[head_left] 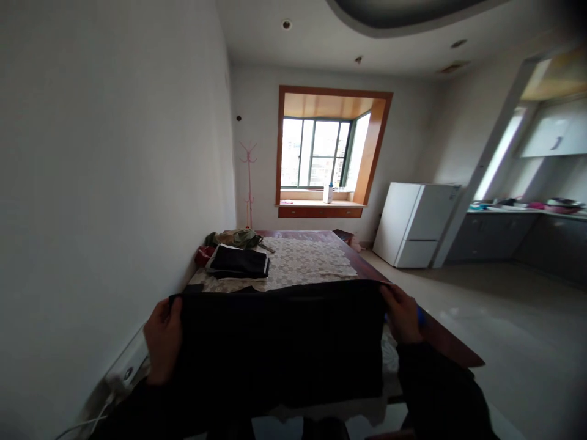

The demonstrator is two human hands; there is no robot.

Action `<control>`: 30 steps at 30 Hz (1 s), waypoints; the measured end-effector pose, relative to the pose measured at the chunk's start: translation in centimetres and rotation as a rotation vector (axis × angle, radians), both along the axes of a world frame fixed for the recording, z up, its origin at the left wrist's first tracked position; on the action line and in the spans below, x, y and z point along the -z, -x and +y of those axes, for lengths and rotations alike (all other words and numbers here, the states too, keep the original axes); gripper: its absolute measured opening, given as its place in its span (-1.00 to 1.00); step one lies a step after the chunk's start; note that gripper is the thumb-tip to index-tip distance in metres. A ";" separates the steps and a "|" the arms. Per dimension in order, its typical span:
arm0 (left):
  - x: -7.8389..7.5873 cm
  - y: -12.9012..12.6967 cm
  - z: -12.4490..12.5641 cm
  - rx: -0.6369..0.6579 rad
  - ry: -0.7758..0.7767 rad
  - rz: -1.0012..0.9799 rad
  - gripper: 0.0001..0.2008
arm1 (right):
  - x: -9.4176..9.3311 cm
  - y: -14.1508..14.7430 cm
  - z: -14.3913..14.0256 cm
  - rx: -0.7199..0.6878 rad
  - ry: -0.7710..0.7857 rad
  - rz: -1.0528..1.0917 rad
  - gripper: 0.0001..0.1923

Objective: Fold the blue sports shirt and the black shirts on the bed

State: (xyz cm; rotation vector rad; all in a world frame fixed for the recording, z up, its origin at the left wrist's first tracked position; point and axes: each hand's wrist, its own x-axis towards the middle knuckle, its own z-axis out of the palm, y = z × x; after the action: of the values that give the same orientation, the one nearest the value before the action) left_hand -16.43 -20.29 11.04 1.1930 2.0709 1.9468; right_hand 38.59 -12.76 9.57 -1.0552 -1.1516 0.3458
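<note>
Left hand (162, 342) and right hand (404, 313) pinch black cloth (284, 348), partly hiding tablecloth (307, 260)
Folded fabrics (241, 261) lie beyond; refrigerator (419, 214), window (321, 153) behind.

White fridge (408, 226) right of bright window (324, 139)

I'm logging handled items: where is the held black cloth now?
In the head view, the held black cloth hangs at lower centre, between the left hand and right hand, nearer the camera than the folded black stack.

Dim; window (315, 153) glaring; right edge blurred
</note>
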 end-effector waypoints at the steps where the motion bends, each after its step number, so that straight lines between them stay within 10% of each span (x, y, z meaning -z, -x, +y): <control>1: 0.2 0.5 2.7 0.017 0.045 0.047 -0.56 | 0.3 0.3 2.5 -0.014 0.052 -0.045 -0.54; 9: 5.7 2.4 16.6 0.199 0.483 0.200 -0.82 | 6.5 3.0 13.8 0.037 0.531 -0.446 -0.84; 18: 10.0 3.9 18.1 0.205 0.491 0.291 -0.68 | 11.6 2.7 15.6 0.120 0.564 -0.522 -0.70; 30: 10.1 5.2 18.8 0.214 0.483 0.375 -0.58 | 10.2 2.6 15.3 0.236 0.591 -0.683 -0.59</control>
State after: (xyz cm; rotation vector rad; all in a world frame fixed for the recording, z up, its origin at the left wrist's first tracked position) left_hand -21.66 -1.44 0.97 1.6529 2.2701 1.1028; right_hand 36.00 2.56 -0.58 -1.9071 -1.5457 0.1313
